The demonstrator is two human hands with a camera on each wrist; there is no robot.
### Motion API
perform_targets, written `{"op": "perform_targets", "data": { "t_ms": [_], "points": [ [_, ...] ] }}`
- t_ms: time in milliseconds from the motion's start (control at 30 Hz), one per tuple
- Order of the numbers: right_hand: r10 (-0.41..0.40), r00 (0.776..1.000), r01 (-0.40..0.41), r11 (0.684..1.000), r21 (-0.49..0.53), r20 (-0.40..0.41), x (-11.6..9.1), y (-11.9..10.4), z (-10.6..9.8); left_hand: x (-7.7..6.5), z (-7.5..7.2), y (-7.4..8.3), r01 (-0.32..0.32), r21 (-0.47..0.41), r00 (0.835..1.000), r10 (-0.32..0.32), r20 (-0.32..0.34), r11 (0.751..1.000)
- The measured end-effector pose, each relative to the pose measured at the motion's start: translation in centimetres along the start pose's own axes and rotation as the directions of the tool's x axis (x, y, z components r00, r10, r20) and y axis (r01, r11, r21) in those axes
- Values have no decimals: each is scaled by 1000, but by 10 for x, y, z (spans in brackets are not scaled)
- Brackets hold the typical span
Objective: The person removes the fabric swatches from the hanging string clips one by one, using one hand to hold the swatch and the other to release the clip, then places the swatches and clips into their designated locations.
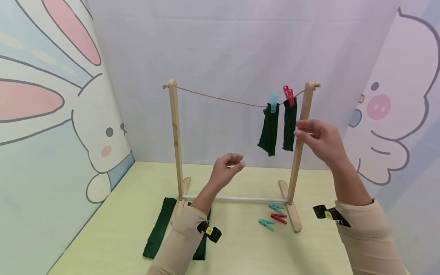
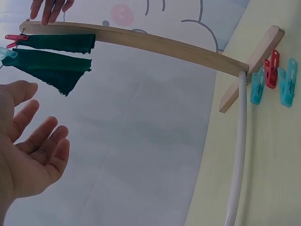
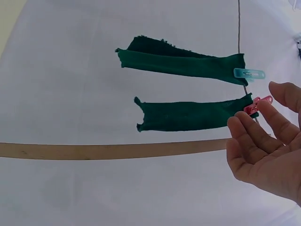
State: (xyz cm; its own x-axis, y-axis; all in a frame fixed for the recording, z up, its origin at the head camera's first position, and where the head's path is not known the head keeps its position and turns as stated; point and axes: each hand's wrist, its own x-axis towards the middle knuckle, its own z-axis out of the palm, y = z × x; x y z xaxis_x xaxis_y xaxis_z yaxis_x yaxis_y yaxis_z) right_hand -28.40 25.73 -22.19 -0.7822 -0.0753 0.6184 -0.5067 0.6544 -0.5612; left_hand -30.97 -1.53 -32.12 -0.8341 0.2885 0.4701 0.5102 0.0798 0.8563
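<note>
Two dark green cloth strips hang from a thin rope (image 1: pixel 220 98) near its right end. A blue clothespin (image 1: pixel 273 102) clips the wider green cloth (image 1: pixel 269 131); a red clothespin (image 1: pixel 290 98) clips the narrower green cloth (image 1: pixel 290 126). My right hand (image 1: pixel 321 141) is raised beside the right post, fingers loosely bent and holding nothing, its fingertips close to the narrower cloth's edge in the head view. Lower and left of the cloths, my left hand (image 1: pixel 225 170) hovers with relaxed fingers and nothing in it. In the left wrist view, the left palm (image 2: pixel 28 169) faces up.
A wooden rack with a left post (image 1: pixel 176 145), a right post (image 1: pixel 302 126) and a white crossbar (image 1: pixel 237 199) holds the rope. On the table lie two blue clothespins and one red clothespin (image 1: pixel 279 218). Another green cloth (image 1: pixel 159 229) lies flat at left, one more partly behind the left arm.
</note>
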Motion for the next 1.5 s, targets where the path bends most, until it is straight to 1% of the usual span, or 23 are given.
{"op": "perform_targets", "data": {
  "t_ms": [133,233,333,467,667,833,967,1033,1167,1233,1400,1500],
  "points": [
    [-40,999,40,999,11,-19,8,-6,0,10,5,3,-14,0,999,14,-32,1000],
    [-53,998,53,999,11,-35,15,-12,1,17,9,7,-16,-3,999,16,-42,1000],
    [-61,997,62,998,14,-49,22,-18,2,29,16,-6,-9,-13,999,8,-50,1000],
    [-92,994,94,995,33,-61,29,-26,3,42,24,-25,8,-4,998,-8,-67,1000],
    [-122,989,125,991,39,-84,37,-37,1,48,36,-24,9,35,998,-7,-65,999],
    [-145,986,147,989,23,-88,46,-48,1,53,44,-22,9,45,997,-5,-71,999],
    [-158,984,159,987,3,-82,55,-53,5,57,50,-21,10,12,998,-9,-62,1000],
    [-148,986,148,989,-8,-75,59,-54,7,58,52,-22,16,-19,999,-17,-49,1000],
    [-96,994,95,995,-11,-55,65,-55,10,60,58,-22,29,-74,999,-31,-17,997],
    [-68,997,68,998,-2,-43,66,-55,11,61,60,-21,28,-119,1000,-28,-2,993],
    [-29,999,30,999,31,-20,66,-56,8,61,63,-19,29,-226,999,-23,28,974],
    [-7,1000,7,999,51,-5,66,-57,6,60,67,-19,44,-235,998,-33,51,971]
  ]
}}
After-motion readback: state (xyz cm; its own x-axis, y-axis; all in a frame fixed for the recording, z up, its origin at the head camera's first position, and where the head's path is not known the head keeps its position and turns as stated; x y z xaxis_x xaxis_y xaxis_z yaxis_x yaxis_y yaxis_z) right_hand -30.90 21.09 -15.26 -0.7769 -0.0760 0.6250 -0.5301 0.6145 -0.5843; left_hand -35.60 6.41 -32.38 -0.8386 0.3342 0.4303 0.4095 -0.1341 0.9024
